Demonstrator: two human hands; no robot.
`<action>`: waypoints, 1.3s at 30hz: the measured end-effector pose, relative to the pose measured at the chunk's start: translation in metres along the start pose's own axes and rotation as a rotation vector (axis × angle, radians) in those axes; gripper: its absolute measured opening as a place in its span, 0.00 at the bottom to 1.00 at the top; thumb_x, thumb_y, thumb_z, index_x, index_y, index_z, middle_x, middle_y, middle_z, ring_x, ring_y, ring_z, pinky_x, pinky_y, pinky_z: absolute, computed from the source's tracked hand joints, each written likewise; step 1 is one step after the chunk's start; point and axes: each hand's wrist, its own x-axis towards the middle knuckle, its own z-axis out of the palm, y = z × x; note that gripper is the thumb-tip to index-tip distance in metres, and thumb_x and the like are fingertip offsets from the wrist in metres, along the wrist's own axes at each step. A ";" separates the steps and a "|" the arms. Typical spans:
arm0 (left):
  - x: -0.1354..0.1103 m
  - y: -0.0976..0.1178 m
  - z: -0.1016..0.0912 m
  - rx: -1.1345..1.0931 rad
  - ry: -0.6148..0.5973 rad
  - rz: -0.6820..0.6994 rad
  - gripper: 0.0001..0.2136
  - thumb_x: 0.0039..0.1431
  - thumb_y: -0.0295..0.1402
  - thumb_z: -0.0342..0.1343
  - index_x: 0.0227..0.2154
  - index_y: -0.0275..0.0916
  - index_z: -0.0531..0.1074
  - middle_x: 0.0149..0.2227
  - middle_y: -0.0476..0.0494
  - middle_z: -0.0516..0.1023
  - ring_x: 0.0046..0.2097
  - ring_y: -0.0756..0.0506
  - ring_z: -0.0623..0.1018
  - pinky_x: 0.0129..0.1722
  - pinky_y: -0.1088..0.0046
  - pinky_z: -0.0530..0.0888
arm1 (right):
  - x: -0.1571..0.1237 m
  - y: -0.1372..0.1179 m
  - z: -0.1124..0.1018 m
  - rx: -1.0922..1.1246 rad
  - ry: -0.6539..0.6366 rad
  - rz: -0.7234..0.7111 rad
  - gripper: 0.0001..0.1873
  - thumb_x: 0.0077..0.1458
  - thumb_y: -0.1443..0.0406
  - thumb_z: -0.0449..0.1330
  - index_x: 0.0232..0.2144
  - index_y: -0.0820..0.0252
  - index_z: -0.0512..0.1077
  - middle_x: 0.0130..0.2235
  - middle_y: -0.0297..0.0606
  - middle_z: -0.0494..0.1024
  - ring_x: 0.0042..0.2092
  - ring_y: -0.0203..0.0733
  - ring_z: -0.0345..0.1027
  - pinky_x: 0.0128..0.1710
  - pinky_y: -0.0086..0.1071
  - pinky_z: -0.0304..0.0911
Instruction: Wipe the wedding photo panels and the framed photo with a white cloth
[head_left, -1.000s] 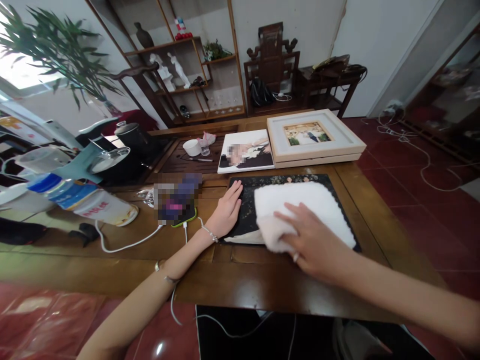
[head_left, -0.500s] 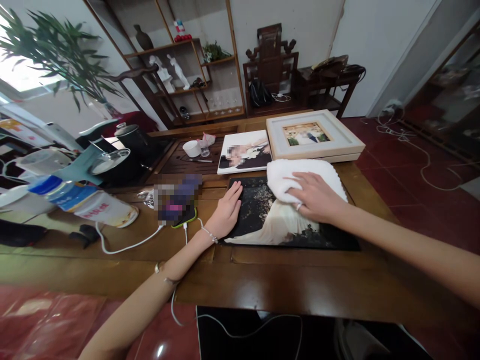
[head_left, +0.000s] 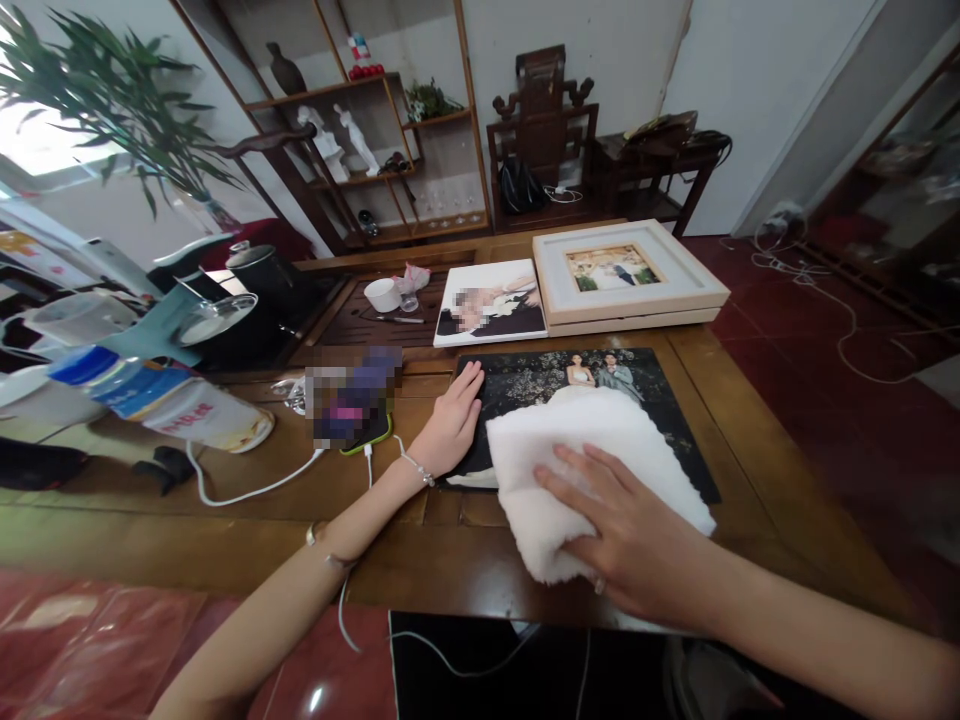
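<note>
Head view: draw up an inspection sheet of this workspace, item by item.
Surface: brown wooden table, polished.
Job's things: dark glossy wedding photo panel lying flat; white fluffy cloth covers its near part.
Clutter: white-framed photo, unframed photo print, lying plastic bottle, phone.
Hands: left hand flat on the panel's left edge; right hand pressing the cloth, fingers spread.
Cables: white cable to the phone.
Surroundings: wooden shelf unit, green leafy plant.

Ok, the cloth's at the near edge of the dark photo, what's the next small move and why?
Probably push the white cloth away from you, toward the far end of the dark photo print, which lies uncovered. The right hand lies flat on the cloth at the near edge, and the left hand pins the print's left edge, so it should hold.
</note>
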 end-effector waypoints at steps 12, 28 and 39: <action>0.000 0.005 -0.003 0.018 -0.032 -0.036 0.22 0.65 0.32 0.36 0.60 0.30 0.56 0.65 0.32 0.52 0.66 0.41 0.51 0.62 0.54 0.55 | 0.035 0.108 -0.019 -0.111 -0.035 0.118 0.17 0.50 0.71 0.55 0.43 0.67 0.72 0.58 0.57 0.64 0.63 0.60 0.47 0.58 0.60 0.44; 0.000 0.000 -0.002 0.011 -0.027 -0.017 0.22 0.65 0.32 0.38 0.60 0.33 0.56 0.65 0.33 0.53 0.66 0.42 0.51 0.62 0.54 0.55 | 0.019 0.002 0.004 0.006 -0.096 -0.079 0.10 0.47 0.66 0.61 0.34 0.62 0.75 0.63 0.52 0.56 0.63 0.68 0.40 0.59 0.65 0.36; -0.001 -0.002 0.000 0.011 0.001 -0.001 0.21 0.65 0.31 0.37 0.60 0.37 0.55 0.65 0.36 0.53 0.66 0.42 0.52 0.62 0.54 0.55 | 0.054 0.106 -0.016 -0.087 0.022 0.166 0.16 0.50 0.70 0.54 0.42 0.65 0.73 0.56 0.56 0.66 0.60 0.57 0.54 0.56 0.55 0.53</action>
